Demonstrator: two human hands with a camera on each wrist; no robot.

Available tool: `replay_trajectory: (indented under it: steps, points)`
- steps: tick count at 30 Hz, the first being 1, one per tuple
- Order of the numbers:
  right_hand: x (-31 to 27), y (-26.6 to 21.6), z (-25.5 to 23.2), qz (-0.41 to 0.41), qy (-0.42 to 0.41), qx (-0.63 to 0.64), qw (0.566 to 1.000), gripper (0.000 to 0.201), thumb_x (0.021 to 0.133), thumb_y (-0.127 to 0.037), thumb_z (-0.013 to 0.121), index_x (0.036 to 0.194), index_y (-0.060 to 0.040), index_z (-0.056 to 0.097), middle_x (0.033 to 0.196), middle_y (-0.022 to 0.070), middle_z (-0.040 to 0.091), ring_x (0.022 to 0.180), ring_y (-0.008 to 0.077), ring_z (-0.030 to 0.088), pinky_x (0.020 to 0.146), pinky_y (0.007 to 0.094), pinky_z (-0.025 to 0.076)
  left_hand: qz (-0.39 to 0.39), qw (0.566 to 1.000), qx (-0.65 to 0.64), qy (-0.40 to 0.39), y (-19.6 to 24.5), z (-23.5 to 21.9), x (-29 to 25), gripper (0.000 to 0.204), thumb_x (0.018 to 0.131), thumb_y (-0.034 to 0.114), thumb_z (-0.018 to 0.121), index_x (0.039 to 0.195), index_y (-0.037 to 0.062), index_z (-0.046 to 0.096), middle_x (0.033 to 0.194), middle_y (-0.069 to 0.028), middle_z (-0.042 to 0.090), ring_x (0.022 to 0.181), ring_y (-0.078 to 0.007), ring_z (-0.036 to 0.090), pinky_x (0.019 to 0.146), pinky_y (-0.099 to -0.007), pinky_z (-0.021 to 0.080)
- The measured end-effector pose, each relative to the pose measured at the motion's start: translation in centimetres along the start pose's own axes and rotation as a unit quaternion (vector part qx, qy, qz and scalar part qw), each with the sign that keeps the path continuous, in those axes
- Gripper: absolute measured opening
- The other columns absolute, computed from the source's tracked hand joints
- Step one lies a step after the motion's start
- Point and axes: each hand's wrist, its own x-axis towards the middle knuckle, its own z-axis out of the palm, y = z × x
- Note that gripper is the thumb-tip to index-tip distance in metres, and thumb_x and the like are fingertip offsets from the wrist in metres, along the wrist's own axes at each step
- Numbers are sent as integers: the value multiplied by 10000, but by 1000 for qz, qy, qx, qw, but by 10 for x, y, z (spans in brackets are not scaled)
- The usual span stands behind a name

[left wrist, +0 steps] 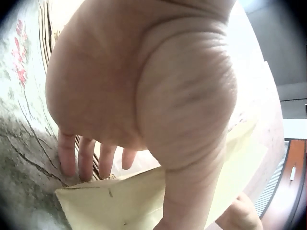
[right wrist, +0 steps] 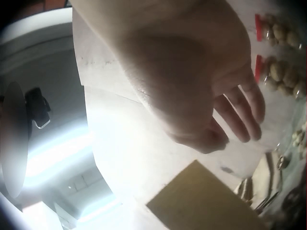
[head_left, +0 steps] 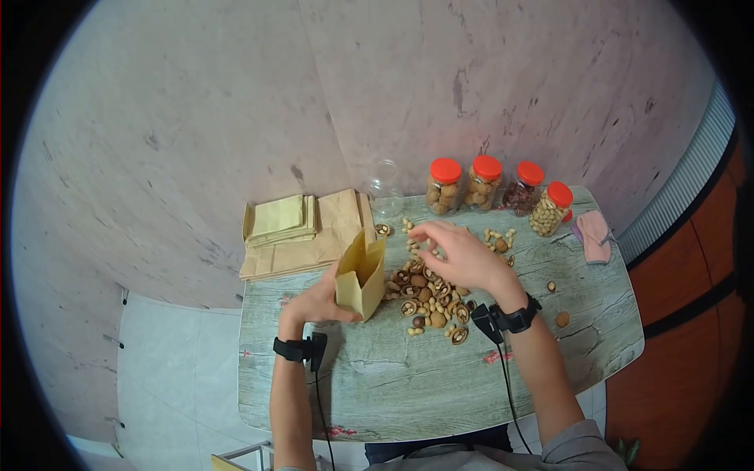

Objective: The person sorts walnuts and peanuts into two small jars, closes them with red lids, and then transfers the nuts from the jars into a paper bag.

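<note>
Gaping at top, just L of nut pile [head_left: 425,296] on table [head_left: 377,385]: 1 paper bag [head_left: 367,292], prob. light, soft-walled, easily creased, best gripped low round sides; L hand [head_left: 314,301] w/ fingers & thumb clamped on it, R hand [head_left: 465,257] w/ fingers apart, nothing seen held.

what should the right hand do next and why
Probably lower the right hand to the mixed nuts and pick one up: it appears empty and hovers near them, while the left hand holds the paper bag with its mouth open.
</note>
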Motion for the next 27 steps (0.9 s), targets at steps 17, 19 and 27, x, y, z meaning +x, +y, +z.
replay_trajectory:
  steps: [17, 19, 27]
  points:
    - [1, 53, 26, 68, -85, -156, 982, 326, 936, -79, 680, 1260, -42, 678, 1174, 164, 661, 1170, 361, 626, 1028, 458, 516, -131, 953, 260, 81, 92, -28, -94, 726, 691, 371, 987, 1228, 33, 636, 1169, -120, 684, 1031, -255, 669, 868, -377, 562]
    - [-1, 49, 11, 65, -75, -141, 985, 301, 940, -96, 681, 1237, -45, 679, 1163, 160, 667, 1168, 359, 627, 1021, 455, 516, -65, 978, 194, 36, 147, -11, -97, 625, 746, 347, 958, 1182, 34, 638, 1093, -104, 693, 974, -245, 678, 841, -366, 563]
    - [-7, 40, -5, 40, -89, -137, 986, 252, 933, -123, 712, 1176, -61, 685, 1138, 147, 699, 1134, 362, 650, 1000, 449, 518, 60, 913, 285, 287, 182, 50, -40, 412, 838, 242, 873, 1170, 86, 683, 897, -101, 598, 785, -255, 641, 684, -378, 524]
